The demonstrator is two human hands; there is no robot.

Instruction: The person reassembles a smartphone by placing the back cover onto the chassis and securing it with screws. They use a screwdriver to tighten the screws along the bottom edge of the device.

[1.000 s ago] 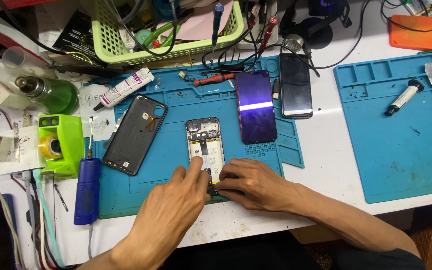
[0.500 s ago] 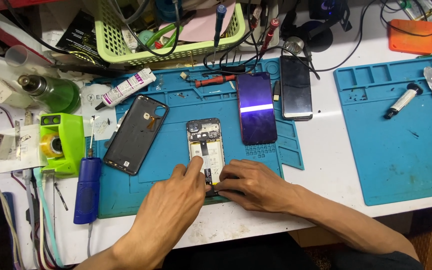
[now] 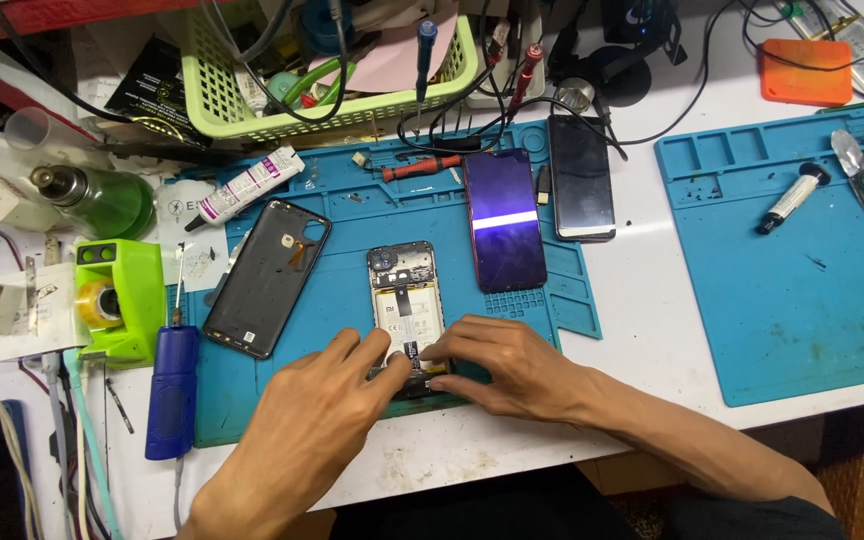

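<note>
An opened phone (image 3: 407,300) with its back off lies face down on a blue work mat (image 3: 342,300), its battery and boards showing. My left hand (image 3: 317,410) and my right hand (image 3: 497,365) meet over the phone's lower end, fingertips pressing on parts there. Whether either hand pinches a small part I cannot tell. The phone's dark back cover (image 3: 267,277) lies just to the left. A purple-lit phone (image 3: 505,220) and a black phone (image 3: 581,177) lie to the upper right.
A second blue mat (image 3: 802,280) on the right carries a small tube (image 3: 792,198). A green basket (image 3: 337,75) with tools stands at the back, a red screwdriver (image 3: 422,165) before it. A blue electric tool (image 3: 172,390), green tape dispenser (image 3: 117,300), green bottle (image 3: 102,197) and white tube (image 3: 247,185) sit left.
Both hands stay at the phone's lower end, with only small finger shifts. Nothing else has moved.
</note>
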